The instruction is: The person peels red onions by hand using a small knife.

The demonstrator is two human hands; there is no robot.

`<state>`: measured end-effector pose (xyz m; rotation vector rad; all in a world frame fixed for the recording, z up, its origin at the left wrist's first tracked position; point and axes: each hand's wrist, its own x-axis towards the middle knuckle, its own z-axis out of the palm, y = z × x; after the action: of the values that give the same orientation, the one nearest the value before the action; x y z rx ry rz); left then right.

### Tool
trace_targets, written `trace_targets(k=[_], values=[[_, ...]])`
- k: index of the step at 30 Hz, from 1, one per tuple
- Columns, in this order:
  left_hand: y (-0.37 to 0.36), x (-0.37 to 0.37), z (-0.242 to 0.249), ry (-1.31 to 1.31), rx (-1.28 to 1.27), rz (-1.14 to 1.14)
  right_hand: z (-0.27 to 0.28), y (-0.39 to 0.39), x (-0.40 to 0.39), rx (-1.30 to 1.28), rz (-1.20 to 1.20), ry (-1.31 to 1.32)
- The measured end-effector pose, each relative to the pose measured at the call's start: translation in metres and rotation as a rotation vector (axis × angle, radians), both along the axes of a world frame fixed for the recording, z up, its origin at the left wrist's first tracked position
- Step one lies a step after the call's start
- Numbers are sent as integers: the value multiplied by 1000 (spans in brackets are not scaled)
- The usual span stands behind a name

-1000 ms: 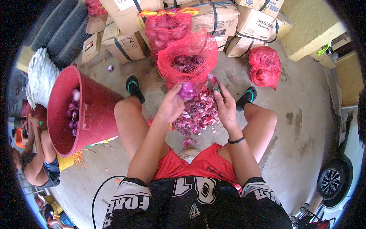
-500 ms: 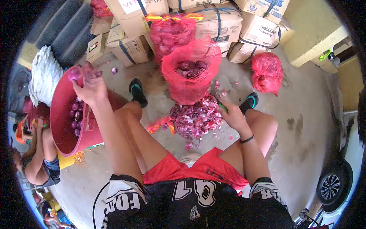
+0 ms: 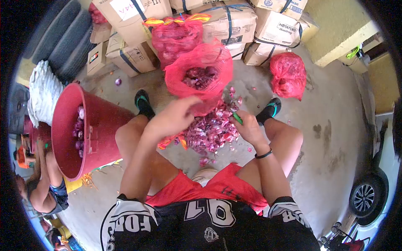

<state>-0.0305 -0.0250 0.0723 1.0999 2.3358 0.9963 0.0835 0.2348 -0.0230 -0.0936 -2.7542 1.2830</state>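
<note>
My left hand (image 3: 181, 115), smeared by motion, is in front of the open red mesh sack (image 3: 199, 96) and above the left side of a heap of onion peels (image 3: 211, 131). Its fingers are too blurred to show whether they hold anything. Red onions (image 3: 201, 77) show inside the sack's mouth. My right hand (image 3: 251, 130) is closed around what looks like a green-handled knife (image 3: 238, 118), at the right edge of the peels; I cannot make out its blade. To the left stands a large red tub (image 3: 106, 125), tilted toward my view, with several onions (image 3: 78, 134) inside.
A tied onion sack (image 3: 176, 39) and stacked cartons (image 3: 226, 21) stand behind. Another red sack (image 3: 289, 75) lies on the right. Tires (image 3: 63, 37) and a white sack (image 3: 44, 90) are at the left, near another person (image 3: 46, 180). A car wheel (image 3: 364, 198) is at far right.
My left hand has moved from the red tub's rim, where an onion was at its fingers, rightward to the mesh sack. My right hand keeps the green-handled knife near the peels.
</note>
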Motion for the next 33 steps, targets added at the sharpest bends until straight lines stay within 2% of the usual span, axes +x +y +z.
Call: trace_targets(k=[2, 5, 9, 12, 14, 18, 21, 24, 27, 30, 31, 33], values=[[17, -20, 16, -148, 77, 203, -2, 2, -2, 11, 18, -37], [39, -70, 5, 196, 90, 196, 8, 0, -6, 21, 12, -104], [70, -139, -93, 345, -297, 202, 15, 1, -10, -6, -5, -120], [68, -164, -157, 420, -439, 159, -2, 6, -11, 34, 98, -177], [68, -182, -188, 328, -402, 196, -16, 8, -10, 76, 150, -131], [75, -182, -199, 133, -192, 356, -26, 7, -11, 84, 189, -215], [76, -182, -200, 369, -333, 264, -24, 5, -13, 90, 186, -273], [67, -173, -187, 378, -27, 285, -20, 2, -13, 98, 185, -226], [62, -169, -157, 365, -49, 397, -32, 3, -10, 49, 159, -117], [44, -143, -108, 19, 302, 510, -13, 0, -12, 109, 105, -98], [42, -121, -81, -318, 576, 626, -12, 0, -10, 119, 67, 44], [21, -90, -48, -562, 938, 650, -15, 1, -9, -52, -122, -42]])
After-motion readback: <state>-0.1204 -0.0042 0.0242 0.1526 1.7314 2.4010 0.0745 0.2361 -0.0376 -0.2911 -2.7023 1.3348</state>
